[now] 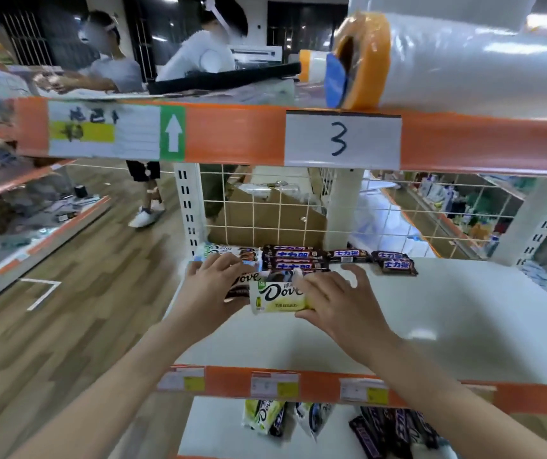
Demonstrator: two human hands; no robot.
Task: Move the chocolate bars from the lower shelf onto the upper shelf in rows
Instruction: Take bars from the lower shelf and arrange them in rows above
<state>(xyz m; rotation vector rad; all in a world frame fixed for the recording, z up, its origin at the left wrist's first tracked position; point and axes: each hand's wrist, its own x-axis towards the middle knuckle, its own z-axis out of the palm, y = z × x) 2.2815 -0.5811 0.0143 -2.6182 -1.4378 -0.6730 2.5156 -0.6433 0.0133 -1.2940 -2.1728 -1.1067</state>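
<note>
Right hand (333,301) grips a pale-green Dove bar (278,297) on the upper shelf (447,313) — left hand (214,288) lies flat, fingers relaxed, on another Dove bar. Dark bars (293,258) crowd behind; overhead tag (343,140) reads "3".

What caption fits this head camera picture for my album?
Right hand sets a pale green Dove bar on the white upper shelf.

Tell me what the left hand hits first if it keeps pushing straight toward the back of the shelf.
Probably the white-wrapped bars at the back left, just past the left hand's fingertips; beyond them stands the wire mesh back panel. Depth is hard to judge here.
</note>
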